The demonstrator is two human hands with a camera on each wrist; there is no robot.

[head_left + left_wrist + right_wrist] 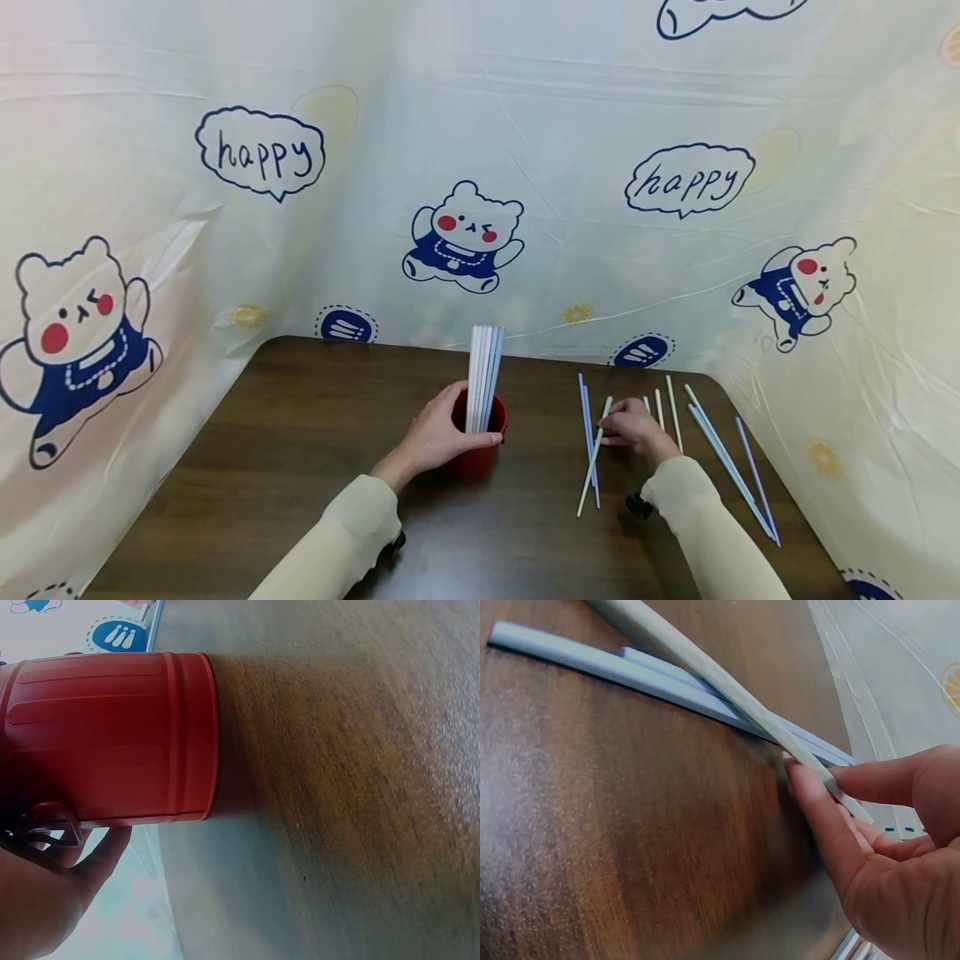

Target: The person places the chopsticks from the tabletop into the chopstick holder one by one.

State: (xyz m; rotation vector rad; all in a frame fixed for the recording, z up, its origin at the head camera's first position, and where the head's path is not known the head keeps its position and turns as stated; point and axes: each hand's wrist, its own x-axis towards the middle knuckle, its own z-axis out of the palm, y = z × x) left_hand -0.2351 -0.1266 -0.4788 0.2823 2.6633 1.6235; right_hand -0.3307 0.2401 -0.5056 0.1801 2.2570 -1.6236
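Note:
My left hand (438, 429) grips a red metal bucket (471, 468) near its rim, thumb across the front. In the left wrist view the bucket (105, 742) appears sideways, its small handle (56, 817) beside my fingers. A bundle of pale, thin sticks (486, 367) stands upright in the bucket. My right hand (636, 425) pinches one end of a cream stick (727, 686) between thumb and fingers. That stick crosses over two bluish sticks (607, 667) on the table.
Right of my right hand lie several cream sticks (674, 414), light blue sticks (723, 458) and a purple stick (757, 479). The brown wooden table (300, 450) ends at a patterned white curtain (570, 250) behind and on both sides.

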